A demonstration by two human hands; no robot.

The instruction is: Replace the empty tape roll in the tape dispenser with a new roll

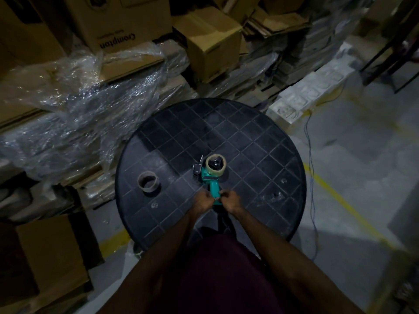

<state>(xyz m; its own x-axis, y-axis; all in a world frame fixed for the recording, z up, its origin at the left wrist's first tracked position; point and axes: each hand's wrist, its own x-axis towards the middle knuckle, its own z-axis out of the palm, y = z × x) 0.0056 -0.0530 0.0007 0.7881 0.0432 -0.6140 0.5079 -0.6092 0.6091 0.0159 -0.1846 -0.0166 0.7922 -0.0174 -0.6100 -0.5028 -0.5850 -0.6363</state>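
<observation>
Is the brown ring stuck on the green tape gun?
No, the brown ring lies alone on the table, left of the tape gun.

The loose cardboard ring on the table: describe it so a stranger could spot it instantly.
Find the round black table. Left of the teal tape dispenser held by both hands, a brown cardboard ring lies alone. Unlike the roll mounted on the dispenser, it looks bare of tape.

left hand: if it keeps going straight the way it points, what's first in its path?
The left hand points up-right and already touches the teal tape dispenser handle. Going straight on, it likely meets that handle first, then probably the right hand; depth is unclear.
</observation>
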